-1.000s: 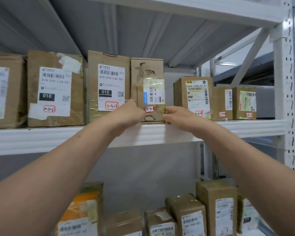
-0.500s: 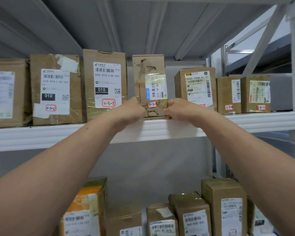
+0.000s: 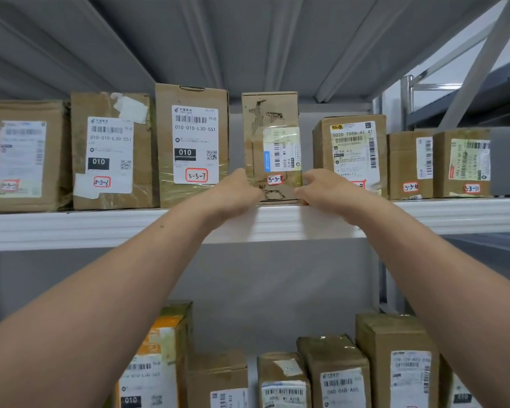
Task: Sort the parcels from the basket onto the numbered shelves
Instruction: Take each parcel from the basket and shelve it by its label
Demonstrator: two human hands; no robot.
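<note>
**Figure.** We see a parcel storeroom, such as that of a courier depot. Steel racking, with a white shelf beam (image 3: 86, 228) and a ribbed metal deck (image 3: 248, 39) overhead, carries brown cardboard boxes standing in a row. Each bears a printed shipping label with barcode and a handwritten, red-framed location sticker: parcel marked 3-3-6 (image 3: 112, 151), parcel marked 3-3-7 (image 3: 192, 136), parcel marked 3-3-8 (image 3: 270, 136). We find more labelled parcels (image 3: 336, 375) on the tier below.

Parcel (image 3: 270, 136) between left hand (image 3: 238, 190), right hand (image 3: 322, 187)
</note>
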